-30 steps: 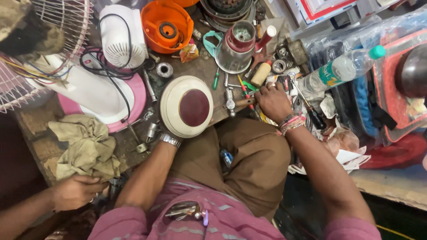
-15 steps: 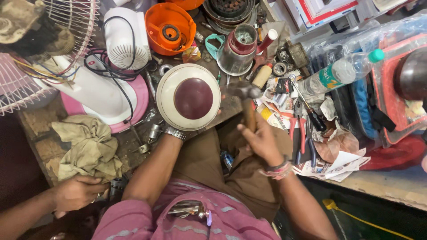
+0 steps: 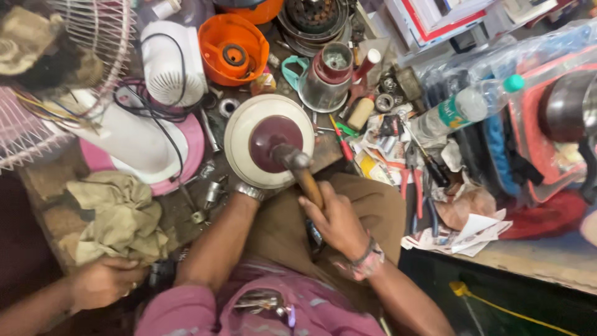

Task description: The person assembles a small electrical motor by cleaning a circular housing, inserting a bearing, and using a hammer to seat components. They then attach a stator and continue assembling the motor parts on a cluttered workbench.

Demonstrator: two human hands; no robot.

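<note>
**Hammer head on the maroon centre of a round cream part**

Nearest the camera, the right hand (image 3: 336, 219) was closed in a full fist around the wooden handle of a hammer (image 3: 301, 171), a beaded band at its wrist. The handle ran up and away from the fist to a dull metal head, which sat against the middle of the round part (image 3: 268, 149).

That part stood at the near edge of the cluttered workbench (image 3: 180, 214), just above the person's knees. It was a cream-white disc with a smooth rim and a raised, dark maroon dome in its centre; the cream ring showed scuffs and grime.

The left hand (image 3: 250, 190) reached under the disc's lower edge, a metal watch band at the wrist. The fingers were hidden behind the disc, so how far they were curled could not be told, though the hand seemed to steady it.

To the left lay a crumpled khaki rag (image 3: 115, 218), with another person's hand (image 3: 102, 281) just below it. Farther back stood a steel grinder jar (image 3: 326, 78) and an orange plastic housing (image 3: 233, 50).
</note>
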